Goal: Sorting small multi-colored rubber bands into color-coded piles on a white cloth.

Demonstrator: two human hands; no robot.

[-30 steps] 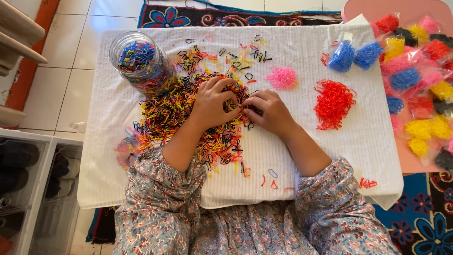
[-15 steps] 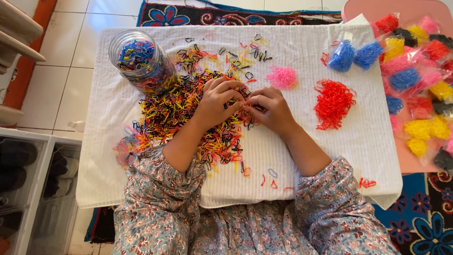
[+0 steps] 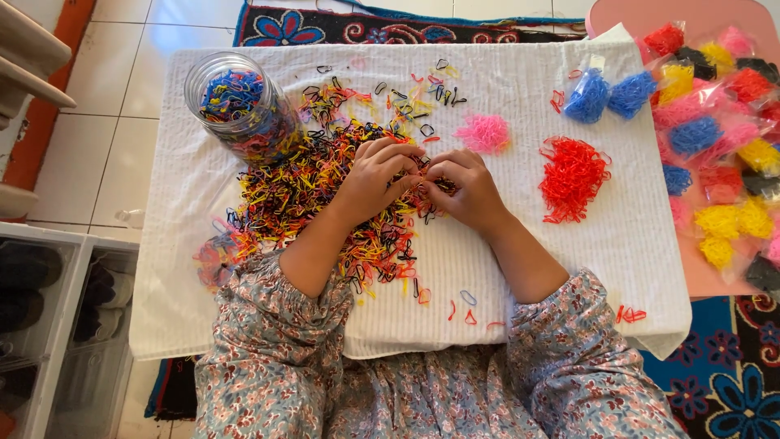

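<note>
Elastic bands (image 3: pixel 325 195), mixed colours, heaped mid-cloth (image 3: pixel 569 244); I see my left hand (image 3: pixel 375 175) and right hand (image 3: pixel 463 185) pinching some together.

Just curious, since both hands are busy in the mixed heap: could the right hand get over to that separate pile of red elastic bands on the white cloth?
Probably yes. The right hand rests beside the pile of red elastic bands, with only bare white cloth between them.
</note>
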